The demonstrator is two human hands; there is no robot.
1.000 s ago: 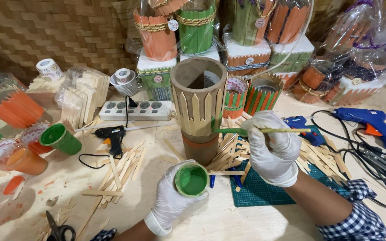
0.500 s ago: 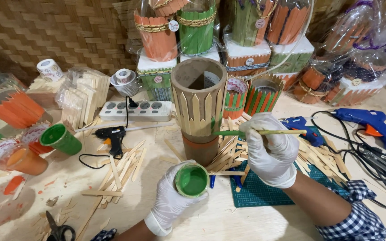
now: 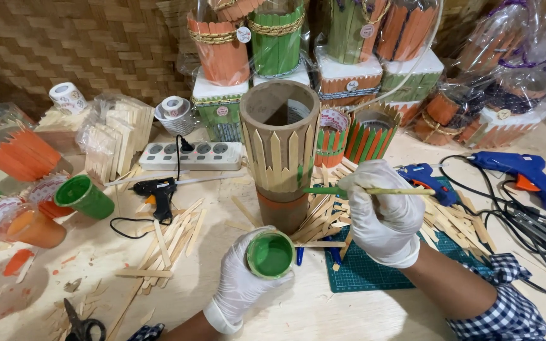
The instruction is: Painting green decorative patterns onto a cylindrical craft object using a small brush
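A tall cardboard tube clad in pointed wooden sticks stands upright at the table's middle. My right hand, in a white glove, grips a thin paintbrush held level, its green tip touching the sticks on the tube's right side. A few stick tips there are green. My left hand, also gloved, holds a small cup of green paint just in front of the tube's base.
Loose wooden sticks lie around a green cutting mat. A black glue gun, two blue glue guns, a power strip, scissors, paint cups and wrapped finished holders surround the work.
My right hand has shifted the brush slightly along the tube's right side; my left hand and the paint cup stay put.
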